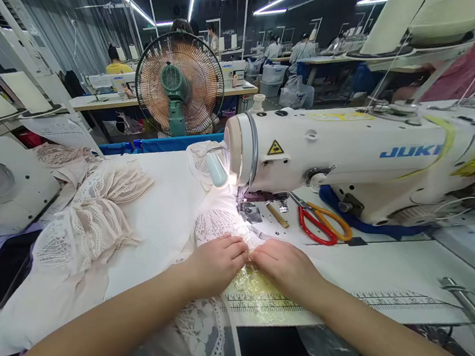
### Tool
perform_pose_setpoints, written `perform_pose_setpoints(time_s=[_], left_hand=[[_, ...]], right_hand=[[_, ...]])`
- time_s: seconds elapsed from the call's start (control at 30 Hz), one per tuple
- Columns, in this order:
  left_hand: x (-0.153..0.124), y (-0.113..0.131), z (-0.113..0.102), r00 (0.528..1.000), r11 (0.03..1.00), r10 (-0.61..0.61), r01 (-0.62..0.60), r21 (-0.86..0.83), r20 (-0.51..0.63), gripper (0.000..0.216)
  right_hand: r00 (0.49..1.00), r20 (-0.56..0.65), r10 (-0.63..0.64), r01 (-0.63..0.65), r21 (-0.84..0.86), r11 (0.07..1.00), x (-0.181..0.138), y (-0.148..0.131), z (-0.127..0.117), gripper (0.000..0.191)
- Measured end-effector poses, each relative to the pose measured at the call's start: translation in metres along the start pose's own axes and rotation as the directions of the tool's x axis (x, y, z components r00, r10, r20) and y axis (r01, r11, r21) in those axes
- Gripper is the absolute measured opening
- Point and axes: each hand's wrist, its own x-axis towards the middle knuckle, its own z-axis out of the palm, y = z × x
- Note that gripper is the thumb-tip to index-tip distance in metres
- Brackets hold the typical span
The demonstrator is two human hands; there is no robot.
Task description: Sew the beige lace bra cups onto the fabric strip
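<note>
My left hand (220, 261) and my right hand (286, 268) lie side by side on a piece of pale lace fabric (215, 223) just in front of the presser foot (249, 212) of a white JUKI sewing machine (348, 150). Both hands press the lace flat against the table, fingers curled over its edge. The lace hangs over the table's front edge below my left wrist. A small lamp on the machine head lights the needle area.
Red and orange scissors (321, 225) lie under the machine arm, right of the needle. A pile of lace pieces (92, 216) sits at left on white cloth. A ruler strip (281, 301) runs along the table front. A standing fan (179, 83) and other workers are behind.
</note>
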Motion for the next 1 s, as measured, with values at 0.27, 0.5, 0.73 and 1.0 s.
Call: perform_pose_setpoints(time_s=[0.27,0.5,0.73,1.0], left_hand=[[0.002,-0.017,-0.008,0.997,0.991,0.074,-0.077,-0.110,-0.027,0.028],[0.009,-0.034,-0.007,0.995,0.988,0.091,-0.094,-0.120,-0.029,0.028],[0.015,-0.052,-0.003,0.992,0.985,0.116,-0.121,-0.124,-0.043,0.030],[0.019,-0.071,0.003,0.991,0.989,0.111,-0.118,-0.093,-0.075,0.026]], right_hand=[[1.000,0.022,0.006,-0.006,-0.014,1.000,0.001,-0.003,-0.005,0.027],[0.999,0.025,0.033,-0.033,-0.022,0.999,0.001,-0.002,-0.003,0.025],[0.996,0.051,0.072,-0.072,0.002,0.997,0.005,0.000,-0.001,0.020],[0.995,0.058,0.085,-0.084,-0.018,0.996,0.007,0.001,0.002,0.022]])
